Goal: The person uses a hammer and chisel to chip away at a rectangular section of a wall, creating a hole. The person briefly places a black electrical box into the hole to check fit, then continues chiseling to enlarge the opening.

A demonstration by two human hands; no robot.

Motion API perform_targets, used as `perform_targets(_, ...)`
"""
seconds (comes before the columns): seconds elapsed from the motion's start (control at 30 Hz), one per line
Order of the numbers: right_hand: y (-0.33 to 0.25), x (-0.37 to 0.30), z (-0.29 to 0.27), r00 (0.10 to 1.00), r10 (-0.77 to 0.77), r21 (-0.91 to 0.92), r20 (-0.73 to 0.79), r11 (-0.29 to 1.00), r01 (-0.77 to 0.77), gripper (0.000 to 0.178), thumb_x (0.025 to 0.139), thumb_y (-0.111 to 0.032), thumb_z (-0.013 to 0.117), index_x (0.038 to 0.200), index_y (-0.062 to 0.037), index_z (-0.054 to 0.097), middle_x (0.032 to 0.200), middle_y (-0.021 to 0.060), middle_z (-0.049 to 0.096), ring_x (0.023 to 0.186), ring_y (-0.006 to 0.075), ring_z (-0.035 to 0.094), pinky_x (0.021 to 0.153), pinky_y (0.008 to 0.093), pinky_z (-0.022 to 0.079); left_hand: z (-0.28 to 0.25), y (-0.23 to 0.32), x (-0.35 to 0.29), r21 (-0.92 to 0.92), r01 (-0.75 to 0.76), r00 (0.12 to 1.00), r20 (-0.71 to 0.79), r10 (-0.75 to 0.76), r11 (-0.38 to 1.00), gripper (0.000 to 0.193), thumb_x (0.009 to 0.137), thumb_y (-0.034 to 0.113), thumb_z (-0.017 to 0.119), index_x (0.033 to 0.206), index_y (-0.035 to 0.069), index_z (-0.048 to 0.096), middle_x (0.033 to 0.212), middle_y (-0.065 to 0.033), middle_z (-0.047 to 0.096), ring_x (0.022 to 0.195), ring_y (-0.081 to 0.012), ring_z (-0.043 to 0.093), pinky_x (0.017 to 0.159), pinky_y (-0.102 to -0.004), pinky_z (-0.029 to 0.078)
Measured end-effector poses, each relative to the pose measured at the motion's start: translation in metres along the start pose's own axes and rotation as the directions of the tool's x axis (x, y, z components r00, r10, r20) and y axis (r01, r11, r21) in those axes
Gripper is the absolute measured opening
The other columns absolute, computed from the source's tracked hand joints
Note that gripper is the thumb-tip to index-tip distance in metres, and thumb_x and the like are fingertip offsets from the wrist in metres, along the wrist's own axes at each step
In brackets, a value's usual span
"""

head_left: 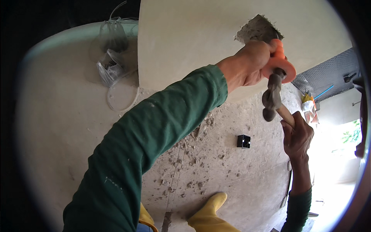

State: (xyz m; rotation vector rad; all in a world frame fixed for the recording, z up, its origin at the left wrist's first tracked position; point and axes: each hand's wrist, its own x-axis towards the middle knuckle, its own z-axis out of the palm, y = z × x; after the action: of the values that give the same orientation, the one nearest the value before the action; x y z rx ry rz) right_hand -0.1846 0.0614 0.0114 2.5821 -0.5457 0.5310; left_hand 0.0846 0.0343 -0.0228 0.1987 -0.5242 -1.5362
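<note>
My left hand [251,62] is wrapped round the orange grip of a chisel [279,50] with a wide round hand guard. The chisel points into a rough hole [259,29] broken in the pale wall; its tip is hidden behind my hand and the guard. In my right hand [298,135], lower and to the right, is the wooden handle of a ball-peen hammer [273,92]. The hammer's head is at the chisel's struck end, touching it or very near. Both my arms wear dark green sleeves.
On the dusty floor, broken rubble [189,166] lies scattered near my yellow boots [210,208]. A small black square box [243,141] sits right of it. Plastic bags [111,65] and a pale looped hose [123,98] lie at left. Dark quilted sheeting [324,73] is at right.
</note>
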Motion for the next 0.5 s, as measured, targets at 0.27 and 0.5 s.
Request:
perform_targets(0.27,-0.016,-0.045,0.011,0.994,0.089,0.050,0.060,0.995,-0.092,0.059,0.093,-0.059,0.070,0.070,-0.0088,0.047,0.058,0.0052,0.043,0.046,0.0213,0.046,0.045,0.0359,0.035,-0.007,-0.012,-0.030,0.310,0.016,1.000,-0.009,-0.014,0.951,0.039,0.111,0.028,0.045,0.131,-0.005,0.051,0.113,-0.0148,0.062,0.104,-0.0245,0.066,0.093,-0.0413,0.057)
perform_targets(0.5,-0.026,-0.034,0.018,0.997,0.052,0.078,0.061,0.995,-0.057,0.056,0.094,-0.056,0.070,0.071,-0.0094,0.050,0.060,0.0043,0.045,0.047,0.0188,0.048,0.045,0.0346,0.038,-0.018,0.011,-0.020,0.315,-0.028,0.996,-0.067,0.052,0.949,0.038,0.107,0.029,0.055,0.126,-0.003,0.057,0.111,-0.0139,0.066,0.102,-0.0221,0.068,0.094,-0.0380,0.057)
